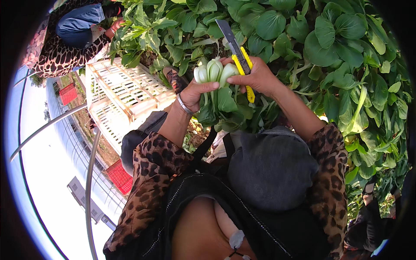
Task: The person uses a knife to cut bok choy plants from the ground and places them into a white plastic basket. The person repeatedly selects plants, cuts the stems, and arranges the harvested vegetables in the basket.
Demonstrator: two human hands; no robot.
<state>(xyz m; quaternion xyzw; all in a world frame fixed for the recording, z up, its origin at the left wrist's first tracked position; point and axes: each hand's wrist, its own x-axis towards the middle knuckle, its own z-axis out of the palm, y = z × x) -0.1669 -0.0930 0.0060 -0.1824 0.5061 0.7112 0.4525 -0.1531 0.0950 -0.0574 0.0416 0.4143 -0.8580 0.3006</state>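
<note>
My left hand (194,94) grips a bunch of bok choy (214,72) from the left, thumb laid across the pale stems. The cut white bases point away from me, and the green leaves hang toward my lap. In my right hand (256,76) is a yellow and black snap-off utility knife (242,61), its blade extended and pointing up and away. That hand's thumb also presses on the right side of the bunch, while some of its fingers are hidden behind the knife and stems.
Dense leafy greens (338,42) grow ahead and to the right. Stacked white plastic crates (126,91) stand at my left. Beyond them are red crates (119,177) and a curved metal pole (91,191). Another person (76,39) crouches at the upper left; part of a person (367,224) shows at lower right.
</note>
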